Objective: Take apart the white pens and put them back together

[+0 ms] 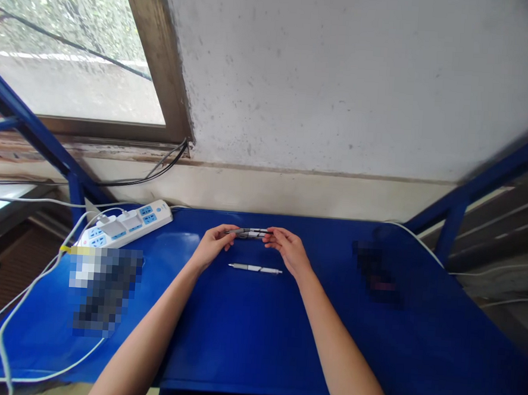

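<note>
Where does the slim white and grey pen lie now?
In the head view, the slim white and grey pen lies centrally on the glossy blue tabletop, on the near side of the left hand and right hand.

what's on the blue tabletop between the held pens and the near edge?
In the head view, one grey-and-white pen lies crosswise there, apart from the pens held between left hand and right hand.

The head camera looks down-forward, seemingly near the table (247,333).
</note>
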The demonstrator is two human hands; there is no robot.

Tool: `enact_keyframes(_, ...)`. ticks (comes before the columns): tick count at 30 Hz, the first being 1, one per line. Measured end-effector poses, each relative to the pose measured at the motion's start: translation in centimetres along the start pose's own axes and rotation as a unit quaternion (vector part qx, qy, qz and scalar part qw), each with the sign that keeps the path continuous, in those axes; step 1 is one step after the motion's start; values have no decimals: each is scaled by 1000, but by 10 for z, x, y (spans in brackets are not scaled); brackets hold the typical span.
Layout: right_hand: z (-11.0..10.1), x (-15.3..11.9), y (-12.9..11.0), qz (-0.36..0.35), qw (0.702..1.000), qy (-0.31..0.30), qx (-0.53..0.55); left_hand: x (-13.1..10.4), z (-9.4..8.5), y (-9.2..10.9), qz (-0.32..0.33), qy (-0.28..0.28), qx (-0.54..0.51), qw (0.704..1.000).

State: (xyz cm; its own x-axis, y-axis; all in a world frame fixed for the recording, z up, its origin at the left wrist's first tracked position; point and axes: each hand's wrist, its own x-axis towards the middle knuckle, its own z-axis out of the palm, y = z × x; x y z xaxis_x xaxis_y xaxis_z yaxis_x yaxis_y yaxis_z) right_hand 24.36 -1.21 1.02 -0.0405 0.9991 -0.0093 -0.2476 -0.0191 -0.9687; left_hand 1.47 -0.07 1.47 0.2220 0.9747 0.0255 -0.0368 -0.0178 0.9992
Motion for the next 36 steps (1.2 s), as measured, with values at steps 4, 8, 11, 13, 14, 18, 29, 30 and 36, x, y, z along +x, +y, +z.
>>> enact_keyframes(4, 3, 0, 5, -17, 999, 8, -36, -1, 1, 0, -9, -17, 24, 1000)
enact_keyframes(8, 9, 0, 15, -43, 989, -27, -139, -2, 3, 1, -15, -45, 89, 995)
enact_keyframes(11, 14, -3, 16, -78, 969, -77, -222, -2, 4, 0, -5, -58, 110, 992)
enact_keyframes(13, 14, -5, 13, -104, 958, -79, -257, -2, 5, 0, -3, -57, 94, 994)
enact_keyframes(14, 12, -4, 10, -114, 954, -62, -270, -2, 5, -1, -6, -50, 79, 996)
enact_keyframes(18, -11, 2, 4, -150, 933, 92, -315, 0, 4, -2, -14, -3, 10, 1000)
enact_keyframes(29, -48, 6, 28, -134, 778, 238, -566, 3, -2, -5, -30, 30, -64, 997)
enact_keyframes(30, -47, 6, 26, -138, 784, 244, -554, 4, -2, -6, -32, 34, -71, 996)
enact_keyframes(36, -39, 13, 12, -78, 951, 178, -238, 5, -2, -6, -41, 54, -99, 993)
